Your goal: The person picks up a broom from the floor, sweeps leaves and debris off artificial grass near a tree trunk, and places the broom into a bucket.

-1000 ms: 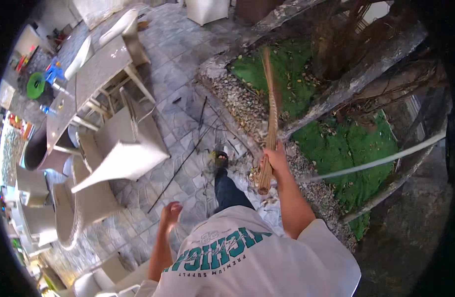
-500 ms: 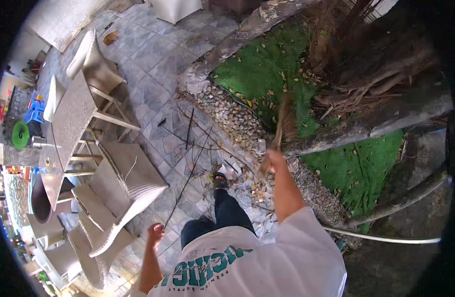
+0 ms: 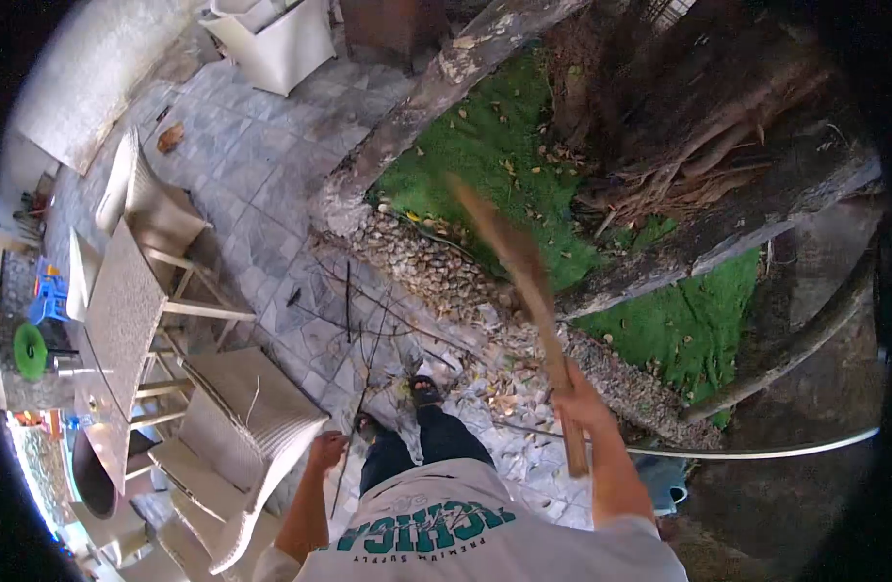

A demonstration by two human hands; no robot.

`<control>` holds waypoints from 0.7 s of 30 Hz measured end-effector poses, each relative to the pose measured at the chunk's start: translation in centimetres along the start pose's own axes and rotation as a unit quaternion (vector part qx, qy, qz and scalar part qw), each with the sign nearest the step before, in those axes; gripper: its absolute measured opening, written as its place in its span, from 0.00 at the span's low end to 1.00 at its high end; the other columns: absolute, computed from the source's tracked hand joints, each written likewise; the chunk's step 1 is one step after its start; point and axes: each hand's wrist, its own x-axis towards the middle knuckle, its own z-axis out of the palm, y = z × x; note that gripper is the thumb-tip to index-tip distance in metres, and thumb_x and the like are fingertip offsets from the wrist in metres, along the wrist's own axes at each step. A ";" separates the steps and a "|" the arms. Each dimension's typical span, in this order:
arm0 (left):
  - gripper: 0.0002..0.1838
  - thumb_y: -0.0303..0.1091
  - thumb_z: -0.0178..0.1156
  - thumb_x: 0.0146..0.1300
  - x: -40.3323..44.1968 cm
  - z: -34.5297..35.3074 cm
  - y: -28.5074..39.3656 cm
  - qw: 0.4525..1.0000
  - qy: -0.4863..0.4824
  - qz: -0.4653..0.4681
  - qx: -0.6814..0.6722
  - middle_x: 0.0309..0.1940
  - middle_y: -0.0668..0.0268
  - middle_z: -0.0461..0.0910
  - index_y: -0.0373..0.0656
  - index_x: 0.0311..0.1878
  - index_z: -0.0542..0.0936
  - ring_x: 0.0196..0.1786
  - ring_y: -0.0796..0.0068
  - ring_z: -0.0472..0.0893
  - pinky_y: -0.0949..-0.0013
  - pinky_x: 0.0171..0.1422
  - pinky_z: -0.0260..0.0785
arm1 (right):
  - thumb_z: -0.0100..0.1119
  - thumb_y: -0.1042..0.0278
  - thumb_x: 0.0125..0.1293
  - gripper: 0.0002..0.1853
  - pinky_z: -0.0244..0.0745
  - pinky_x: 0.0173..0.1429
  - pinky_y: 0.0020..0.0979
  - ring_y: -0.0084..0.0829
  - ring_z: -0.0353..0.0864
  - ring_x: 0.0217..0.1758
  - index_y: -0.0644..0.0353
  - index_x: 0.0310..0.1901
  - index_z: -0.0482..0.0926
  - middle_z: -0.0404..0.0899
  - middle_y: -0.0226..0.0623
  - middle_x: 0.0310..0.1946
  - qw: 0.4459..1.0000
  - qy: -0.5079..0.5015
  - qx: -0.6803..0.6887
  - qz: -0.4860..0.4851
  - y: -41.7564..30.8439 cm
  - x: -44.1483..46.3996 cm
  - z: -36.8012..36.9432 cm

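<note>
Stick broom (image 3: 533,281) just swung left across green turf (image 3: 494,131), contact unclear; probably mid-stroke. Right hand (image 3: 583,400) wrapped round it. Left hand (image 3: 327,451) well apart from turf, can't tell finger state.

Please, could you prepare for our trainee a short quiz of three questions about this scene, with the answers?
1. Which hand grips the long brown straw broom?
2. True or false: the feet in black open sandals stand on the green artificial turf.
3. What colour is the large printed lettering on the white cotton-like shirt? A) red B) green C) orange

Key:
1. The right hand.
2. False; they stand on grey stone paving.
3. B
</note>
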 end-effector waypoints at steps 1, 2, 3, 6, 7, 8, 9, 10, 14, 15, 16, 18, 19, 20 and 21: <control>0.18 0.39 0.60 0.57 -0.3 -0.7 0.8 1.000 0.002 0.004 0.003 0.28 0.61 0.81 0.33 0.43 0.79 0.30 0.75 0.80 0.72 0.36 0.73 | 0.56 0.74 0.55 0.37 0.71 0.28 0.36 0.31 0.74 0.24 0.55 0.68 0.54 0.74 0.39 0.35 0.999 0.045 0.023 0.003 -0.3 2.8 0.4; 0.18 0.39 0.60 0.58 -0.2 -0.9 1.4 1.000 0.006 0.019 -0.003 0.30 0.60 0.82 0.33 0.45 0.78 0.31 0.75 0.80 0.72 0.36 0.73 | 0.56 0.73 0.55 0.34 0.71 0.28 0.37 0.32 0.73 0.24 0.56 0.65 0.57 0.74 0.39 0.34 0.981 0.152 -0.094 -0.069 2.6 8.4 0.6; 0.19 0.38 0.59 0.58 -0.4 -1.2 2.0 0.999 0.011 0.034 -0.011 0.32 0.59 0.82 0.32 0.46 0.78 0.31 0.75 0.80 0.72 0.36 0.73 | 0.56 0.73 0.55 0.31 0.70 0.29 0.38 0.32 0.72 0.25 0.58 0.62 0.61 0.73 0.38 0.33 0.934 0.255 -0.208 -0.139 4.6 13.3 0.5; 0.20 0.37 0.60 0.57 -2.0 -3.0 2.3 0.999 0.030 0.009 0.033 0.33 0.59 0.82 0.32 0.48 0.77 0.31 0.74 0.80 0.72 0.36 0.73 | 0.56 0.71 0.55 0.27 0.68 0.32 0.41 0.31 0.72 0.29 0.59 0.59 0.63 0.73 0.39 0.34 0.987 0.136 0.081 0.024 2.8 24.6 0.6; 0.20 0.37 0.60 0.57 -2.4 -3.7 1.0 0.999 0.025 -0.014 0.034 0.33 0.58 0.82 0.32 0.48 0.77 0.31 0.73 0.81 0.72 0.36 0.73 | 0.56 0.70 0.55 0.27 0.68 0.32 0.42 0.31 0.71 0.29 0.59 0.59 0.64 0.73 0.40 0.35 0.983 0.123 0.104 0.089 6.1 30.7 0.4; 0.19 0.36 0.60 0.57 -2.5 -4.3 -0.7 0.994 0.033 -0.034 0.102 0.34 0.58 0.82 0.33 0.49 0.77 0.32 0.72 0.81 0.72 0.37 0.74 | 0.56 0.70 0.55 0.27 0.68 0.32 0.42 0.31 0.71 0.29 0.59 0.59 0.64 0.73 0.40 0.35 0.983 0.120 0.103 0.091 4.6 31.3 1.5; 0.19 0.36 0.60 0.57 -2.8 -5.3 -2.4 0.993 0.030 -0.038 0.106 0.34 0.58 0.82 0.33 0.49 0.77 0.32 0.72 0.81 0.72 0.37 0.74 | 0.57 0.69 0.53 0.30 0.69 0.35 0.42 0.32 0.72 0.32 0.58 0.60 0.64 0.73 0.42 0.36 0.987 0.058 0.063 0.133 2.8 30.7 3.9; 0.17 0.35 0.60 0.57 -3.4 -6.6 -4.2 0.997 -0.024 -0.025 0.066 0.33 0.59 0.82 0.34 0.47 0.78 0.31 0.72 0.80 0.72 0.34 0.73 | 0.58 0.68 0.52 0.32 0.71 0.38 0.42 0.33 0.73 0.35 0.58 0.62 0.64 0.73 0.43 0.38 0.984 -0.001 0.026 0.178 2.3 29.4 5.3; 0.08 0.31 0.61 0.56 -2.7 -7.3 -10.0 0.989 -0.012 -0.136 -0.061 0.25 0.67 0.79 0.41 0.38 0.80 0.22 0.78 0.75 0.74 0.21 0.65 | 0.62 0.67 0.47 0.42 0.73 0.47 0.42 0.37 0.74 0.45 0.56 0.67 0.59 0.75 0.45 0.44 0.951 0.010 -0.273 -0.145 3.2 14.7 4.6; 0.05 0.31 0.61 0.56 -3.1 -7.2 -11.0 0.979 0.004 -0.173 -0.109 0.22 0.68 0.78 0.43 0.35 0.81 0.20 0.80 0.73 0.75 0.18 0.62 | 0.62 0.68 0.47 0.43 0.73 0.45 0.40 0.35 0.74 0.43 0.56 0.68 0.57 0.75 0.44 0.45 0.968 -0.068 -0.236 -0.052 -2.2 8.4 3.1; 0.04 0.32 0.61 0.57 -2.0 -7.2 -11.9 0.967 -0.047 -0.216 -0.128 0.22 0.70 0.77 0.44 0.34 0.81 0.18 0.81 0.72 0.75 0.17 0.59 | 0.62 0.69 0.47 0.44 0.74 0.43 0.38 0.33 0.75 0.41 0.56 0.69 0.55 0.75 0.42 0.45 0.969 -0.146 -0.194 0.044 -5.5 4.4 2.2; 0.05 0.32 0.61 0.57 1.0 -7.4 -14.2 0.967 -0.090 -0.194 -0.136 0.22 0.70 0.77 0.43 0.34 0.81 0.18 0.81 0.73 0.74 0.16 0.59 | 0.61 0.72 0.48 0.44 0.74 0.41 0.35 0.31 0.75 0.38 0.55 0.69 0.54 0.75 0.41 0.45 0.981 -0.127 -0.130 0.061 -1.8 2.1 1.7; 0.05 0.33 0.62 0.57 0.8 -7.3 -13.8 0.967 -0.129 -0.170 -0.142 0.22 0.69 0.78 0.43 0.34 0.80 0.18 0.81 0.73 0.74 0.16 0.59 | 0.61 0.74 0.48 0.44 0.74 0.38 0.33 0.28 0.75 0.36 0.55 0.70 0.53 0.75 0.40 0.45 0.989 -0.109 -0.064 0.075 -0.6 1.2 1.9; 0.05 0.33 0.62 0.57 1.1 -6.5 -13.1 0.966 -0.129 -0.169 -0.145 0.22 0.69 0.78 0.43 0.34 0.80 0.18 0.81 0.73 0.74 0.16 0.59 | 0.61 0.74 0.48 0.44 0.74 0.38 0.33 0.28 0.75 0.36 0.55 0.70 0.53 0.75 0.40 0.45 0.989 -0.109 -0.067 0.073 0.1 1.6 2.0; 0.07 0.34 0.61 0.57 0.8 -4.9 -9.4 0.979 -0.067 -0.123 -0.151 0.23 0.68 0.79 0.41 0.36 0.81 0.20 0.79 0.75 0.73 0.19 0.63 | 0.60 0.76 0.49 0.44 0.73 0.36 0.31 0.26 0.74 0.33 0.55 0.70 0.51 0.75 0.39 0.44 0.997 -0.069 -0.014 0.037 0.4 2.0 2.4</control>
